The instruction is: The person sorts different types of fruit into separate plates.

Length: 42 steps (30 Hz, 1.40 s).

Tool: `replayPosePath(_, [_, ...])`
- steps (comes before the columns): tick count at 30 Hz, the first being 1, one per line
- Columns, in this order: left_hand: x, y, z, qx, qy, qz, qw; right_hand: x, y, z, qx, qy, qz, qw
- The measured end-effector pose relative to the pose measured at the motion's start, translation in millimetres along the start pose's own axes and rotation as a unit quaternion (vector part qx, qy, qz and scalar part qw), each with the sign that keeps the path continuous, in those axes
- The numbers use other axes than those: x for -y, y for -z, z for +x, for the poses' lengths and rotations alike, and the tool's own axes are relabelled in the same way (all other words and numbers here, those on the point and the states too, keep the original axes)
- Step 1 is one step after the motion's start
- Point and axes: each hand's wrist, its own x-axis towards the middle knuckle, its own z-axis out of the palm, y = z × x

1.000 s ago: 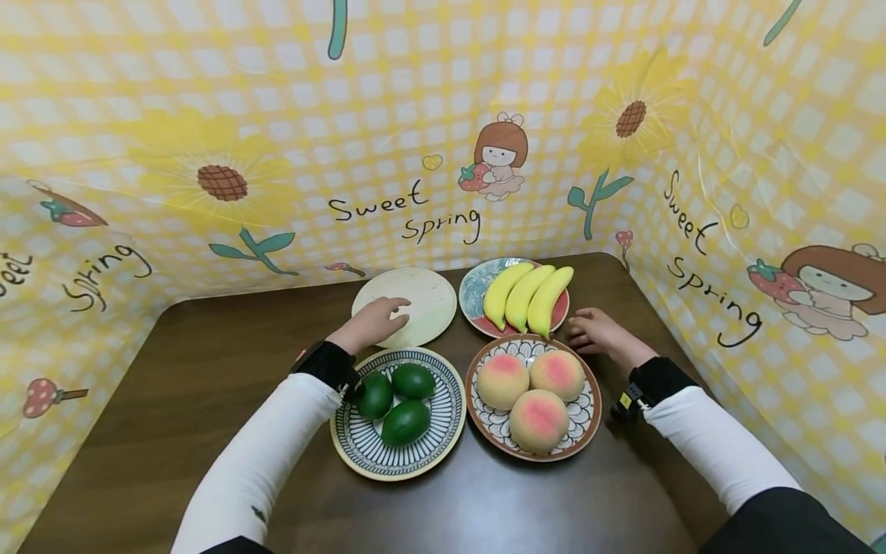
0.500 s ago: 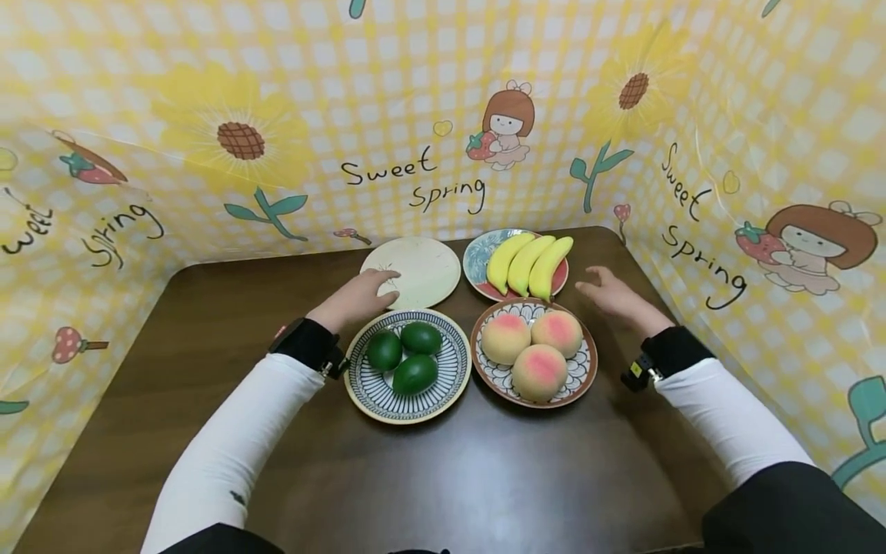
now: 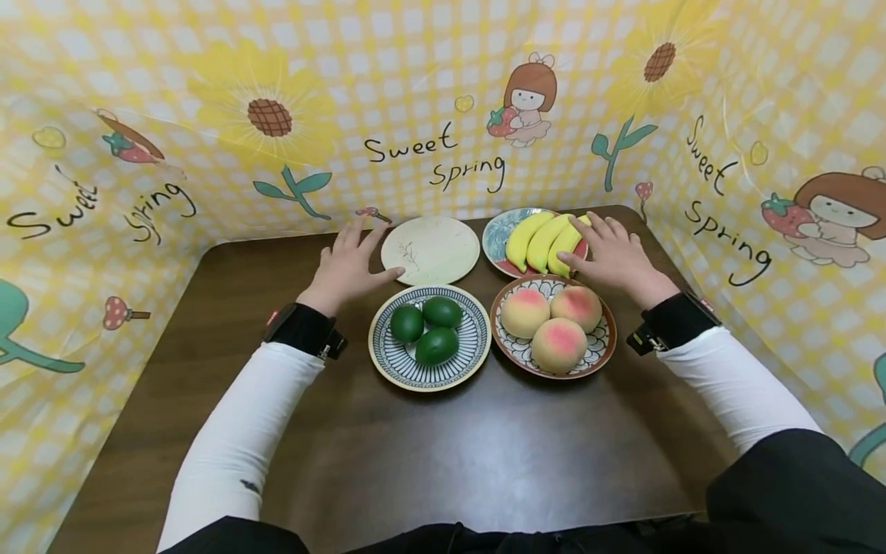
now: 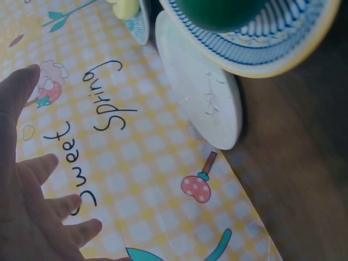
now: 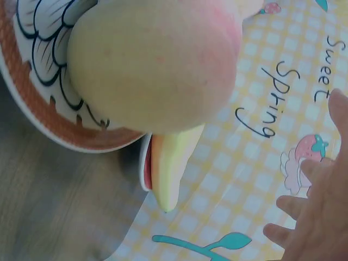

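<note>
My left hand (image 3: 346, 265) is raised with fingers spread beside a cream plate (image 3: 443, 250) with a fine twig pattern; its thumb overlaps the plate's left edge. The left wrist view shows nothing in that hand (image 4: 32, 201). My right hand (image 3: 612, 254), fingers also spread, overlaps the rightmost of three yellow bananas (image 3: 536, 235), which lie on a blue and red plate (image 3: 494, 245). Nearer me, three dark green oval fruits (image 3: 438, 346) sit on a blue-striped plate (image 3: 429, 379). Beside it, three peaches (image 3: 559, 346) rest on a brown-rimmed plate (image 3: 504, 346).
All the plates stand close together on a dark wooden table (image 3: 443, 454). A yellow checked cloth (image 3: 415, 92) with flower and girl prints rises behind the table and along both sides.
Both hands have lifted and spread their fingers. The left has drawn off the cream plate to its left; the right has come leftward over the bananas. The head view has tilted down; plates and fruit stay put.
</note>
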Motion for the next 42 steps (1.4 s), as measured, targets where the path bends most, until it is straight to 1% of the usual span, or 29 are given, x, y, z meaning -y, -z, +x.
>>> replayPosePath(5, [4.5, 1.7, -4.4, 0.005, 0.002, 0.017, 0.9998, 6.6, -2.3, -1.1, 0.009, 0.001, -0.009, 0.9999])
replayPosePath(10, [10.5, 5.5, -7.7, 0.02, 0.013, 0.02, 0.9995, 10.1, -4.4, -0.3, 0.0, 0.008, -0.015, 0.9999])
replayPosePath(15, [16.5, 5.9, -10.9, 0.032, 0.019, 0.021, 0.9991, 12.3, -11.8, 1.9, -0.002, 0.011, -0.018, 0.9998])
replayPosePath(21, [22.6, 2.1, -13.8, 0.03, 0.023, 0.026, 0.9989, 15.8, -22.5, 4.3, -0.017, 0.011, -0.02, 0.9996])
replayPosePath(26, [26.9, -0.5, -17.0, 0.029, 0.026, 0.029, 0.9988, 17.8, -28.7, 6.0, -0.015, 0.01, -0.026, 0.9995])
replayPosePath(35, [28.3, 3.3, -17.9, 0.02, 0.028, 0.032, 0.9989, 24.0, -29.5, 8.6, -0.016, 0.01, -0.028, 0.9994])
replayPosePath(42, [28.9, 3.6, -17.9, 0.023, 0.03, 0.033, 0.9988, 24.8, -28.1, 9.6, -0.011, 0.009, -0.034, 0.9993])
